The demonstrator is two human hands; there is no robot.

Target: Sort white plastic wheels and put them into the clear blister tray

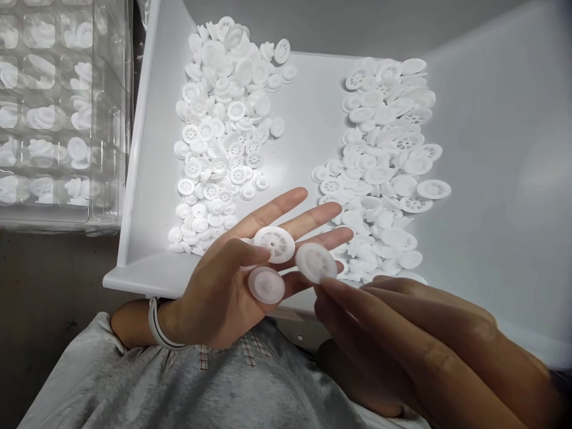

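Left hand (218, 292) (palm up) holds white gears (267, 285); right hand (415, 339) pinches another gear (317, 263); piles (223, 122) in tray (308, 113)

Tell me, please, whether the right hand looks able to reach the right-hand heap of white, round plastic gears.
Probably yes: the right hand is near that heap with nothing visibly blocking, though it holds a white, round plastic gear.

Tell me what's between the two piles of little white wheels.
In the head view, the tray floor shows between the left pile and right pile, with the left hand in front of its near end.
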